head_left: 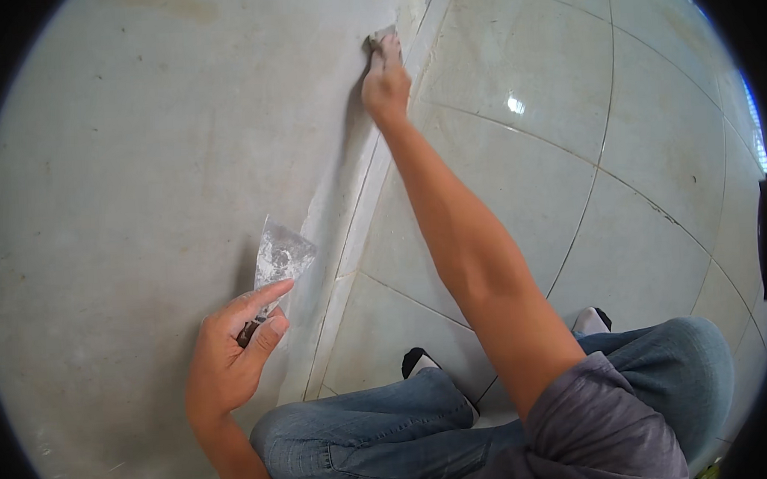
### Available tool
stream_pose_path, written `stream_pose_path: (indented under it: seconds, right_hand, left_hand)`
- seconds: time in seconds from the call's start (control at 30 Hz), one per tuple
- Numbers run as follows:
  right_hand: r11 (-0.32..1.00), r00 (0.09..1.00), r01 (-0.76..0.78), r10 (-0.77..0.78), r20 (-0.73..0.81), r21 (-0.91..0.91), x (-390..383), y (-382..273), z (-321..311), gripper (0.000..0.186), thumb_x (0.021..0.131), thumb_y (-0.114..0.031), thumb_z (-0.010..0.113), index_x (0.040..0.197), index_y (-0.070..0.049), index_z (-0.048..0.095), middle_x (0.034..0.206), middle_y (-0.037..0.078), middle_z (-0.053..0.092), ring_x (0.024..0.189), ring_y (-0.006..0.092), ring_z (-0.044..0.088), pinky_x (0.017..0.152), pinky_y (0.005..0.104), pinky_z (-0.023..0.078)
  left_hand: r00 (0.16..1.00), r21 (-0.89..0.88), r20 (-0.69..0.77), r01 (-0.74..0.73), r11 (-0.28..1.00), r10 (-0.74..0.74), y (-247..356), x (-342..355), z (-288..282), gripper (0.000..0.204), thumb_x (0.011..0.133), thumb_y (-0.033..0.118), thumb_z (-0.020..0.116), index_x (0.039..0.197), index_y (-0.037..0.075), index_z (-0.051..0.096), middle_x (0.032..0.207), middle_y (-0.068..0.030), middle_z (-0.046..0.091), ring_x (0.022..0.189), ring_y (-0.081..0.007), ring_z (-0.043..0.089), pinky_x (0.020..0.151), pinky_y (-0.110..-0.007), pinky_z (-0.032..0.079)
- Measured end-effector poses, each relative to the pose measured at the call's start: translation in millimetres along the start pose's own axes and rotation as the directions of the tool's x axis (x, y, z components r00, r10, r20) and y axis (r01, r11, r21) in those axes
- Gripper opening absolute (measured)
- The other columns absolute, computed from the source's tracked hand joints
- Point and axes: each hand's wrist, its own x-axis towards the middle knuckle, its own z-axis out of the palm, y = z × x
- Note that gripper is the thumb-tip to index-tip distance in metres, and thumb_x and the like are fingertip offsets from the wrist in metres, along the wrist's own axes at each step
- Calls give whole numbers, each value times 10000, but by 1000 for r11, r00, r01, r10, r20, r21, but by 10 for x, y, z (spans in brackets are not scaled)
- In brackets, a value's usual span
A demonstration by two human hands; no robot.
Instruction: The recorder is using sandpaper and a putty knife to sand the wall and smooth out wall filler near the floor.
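My left hand is closed round the dark handle of a putty knife. Its wide, see-through-looking blade is smeared with white paste and points up and away, with my index finger stretched along its base. Farther off, my right arm reaches out along the foot of the pale wall. My right hand is closed on a small grey flat-edged scraper, held against the wall just above the skirting strip. Whitish dust coats those fingers, and most of the scraper is hidden by them.
The pale wall fills the left side, with a few dark specks. A narrow skirting strip runs along its foot. Large glossy floor tiles spread to the right. My bent knees in jeans are close to the wall.
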Motion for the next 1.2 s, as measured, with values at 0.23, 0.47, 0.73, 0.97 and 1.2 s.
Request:
stream_pose_path:
  seconds: [0.23,0.47,0.73,0.97,1.2]
  right_hand:
    - [958,970,185,-214,115,220,-1533,-534,61,610,845,126,496,1443,64,391,1538,271,308,1456,409,247,1201,420,197]
    - [980,987,-159,159,10,119,821,-108,68,424,991,-116,401,1381,40,465,1422,266,467,1379,395,383,1134,394,334]
    - [913,920,350,-378,108,211,-640,-742,103,633,764,140,475,1385,24,503,1520,232,369,1440,360,316,1197,409,235]
    - [973,973,-232,232,4,25,271,-38,-2,474,915,21,383,1369,-16,512,1465,239,432,1385,348,402,1129,382,365]
    - [846,861,500,-508,-3,182,225,-1063,282,626,774,127,410,1374,-17,520,1477,230,430,1417,347,359,1169,376,307]
  left_hand:
    - [998,-76,3,57,995,-57,48,129,-31,380,932,207,664,1276,46,639,859,-18,620,676,-48,453,609,-204,394]
    - [998,-23,65,21,1000,-20,176,-3,-60,374,924,166,656,1276,39,635,853,-25,616,670,-58,450,612,-206,390]
    - [994,6,90,-66,998,65,138,204,-73,377,923,207,669,1269,59,638,849,-58,618,650,-81,466,602,-233,411]
    - [989,46,128,-86,995,79,239,216,-68,381,922,231,677,1266,69,642,844,-61,633,658,-97,484,617,-247,428]
    - [990,21,122,-77,997,74,283,153,-167,382,925,235,674,1268,71,641,848,-71,639,655,-106,490,619,-247,428]
